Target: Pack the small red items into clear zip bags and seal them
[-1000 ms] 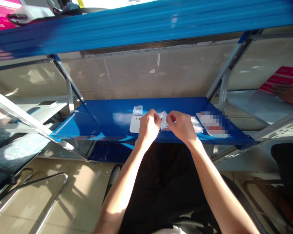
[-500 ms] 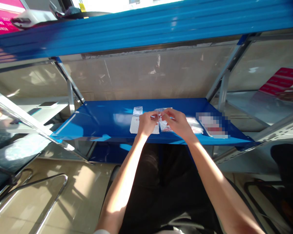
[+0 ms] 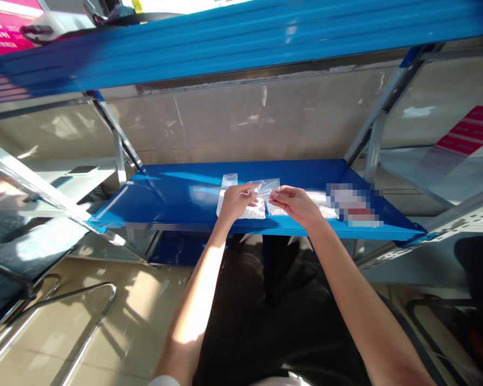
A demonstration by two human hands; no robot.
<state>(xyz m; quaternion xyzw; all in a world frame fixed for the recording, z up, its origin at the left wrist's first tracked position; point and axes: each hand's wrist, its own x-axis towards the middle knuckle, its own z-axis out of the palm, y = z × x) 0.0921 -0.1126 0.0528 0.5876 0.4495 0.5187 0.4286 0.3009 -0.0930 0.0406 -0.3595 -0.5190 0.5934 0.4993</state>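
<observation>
A small clear plastic bag (image 3: 267,186) is stretched between my two hands, just above the blue shelf. My left hand (image 3: 236,202) pinches its left side, and my right hand (image 3: 297,203) pinches its lower right corner. Beneath and beside my left hand lies a white sheet or pouch (image 3: 225,208), partly covered, with a clear bag (image 3: 230,180) at its upper end. Small reddish bits in clear plastic (image 3: 277,210) lie below my right hand. Right of that hand is a flat clear packet (image 3: 326,206), its contents too small to make out.
The blue shelf (image 3: 177,198) has a raised front edge close to my lap. A pixelated item (image 3: 354,206) lies on its right part. Slanted metal posts (image 3: 116,128) flank the shelf, and a blue upper ledge (image 3: 241,45) runs across above it.
My hands have moved apart from being close together, and the clear bag now shows spread flat between them. The view has shifted slightly.
</observation>
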